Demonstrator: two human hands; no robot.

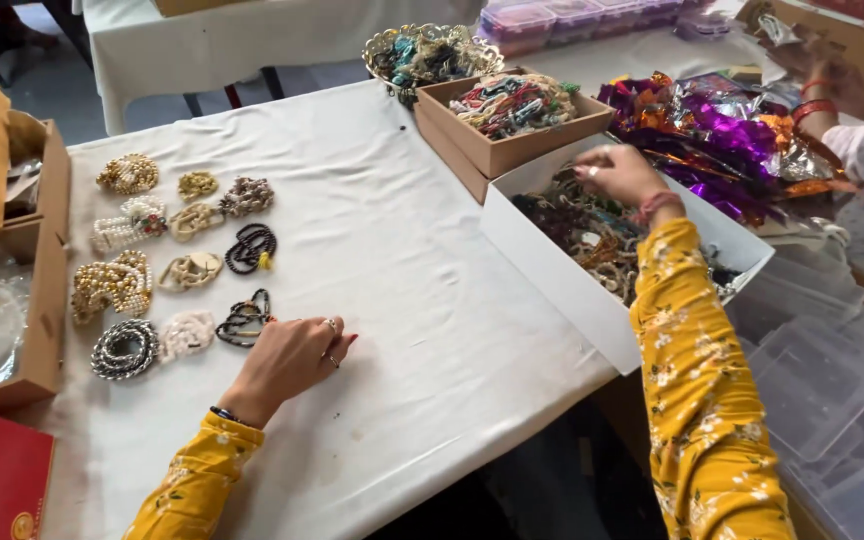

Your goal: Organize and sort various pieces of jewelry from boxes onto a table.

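Eleven bracelet bundles (pixel 167 255) lie at the left on white cloth (pixel 392 260); left hand (pixel 292 358) rests loosely curled beside them, empty, while right hand (pixel 617 172) pinches beads in the far-right white box (pixel 562 280).

Yellow floral sleeve (pixel 702 400), white tablecloth (pixel 402 250), purple foil wrappers (pixel 722 135).

It was a small craft workshop: bracelets (pixel 167 260) lay sorted in rows on a cloth-covered tabletop (pixel 392 260), beside cardboard boxes (pixel 512 120) of beadwork, shiny foil wrappers (pixel 722 135) and clear plastic cases (pixel 832 390).
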